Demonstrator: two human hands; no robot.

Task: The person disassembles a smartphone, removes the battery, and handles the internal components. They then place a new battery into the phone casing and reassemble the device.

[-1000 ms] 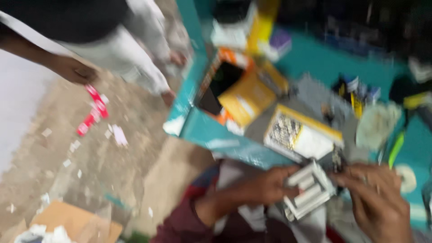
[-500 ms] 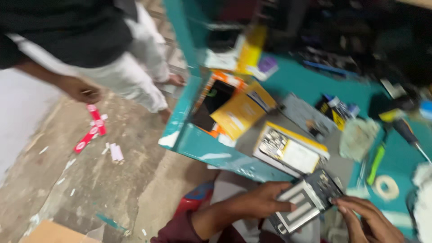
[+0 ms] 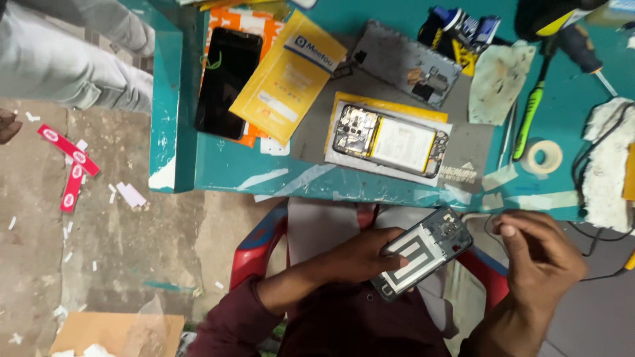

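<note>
Below the teal worktop (image 3: 218,172), the left hand (image 3: 367,254) grips a phone back cover (image 3: 423,254), partly covering it. Just right of it, the right hand (image 3: 539,254) curls loosely; any pinched item is indiscernible.

**Teal desk, crowded with phone parts**

The teal desk (image 3: 218,165) carries a black phone (image 3: 228,82) lying on an orange sheet, just beside a yellow envelope (image 3: 288,76); an opened phone (image 3: 390,140) rests on white paper at the middle; a grey back cover (image 3: 403,63) lies behind it; to the right sit a green-handled tool (image 3: 529,116), a tape roll (image 3: 544,156) and a white cloth (image 3: 605,165); on the floor (image 3: 99,251) lie red strips (image 3: 69,158).
</note>
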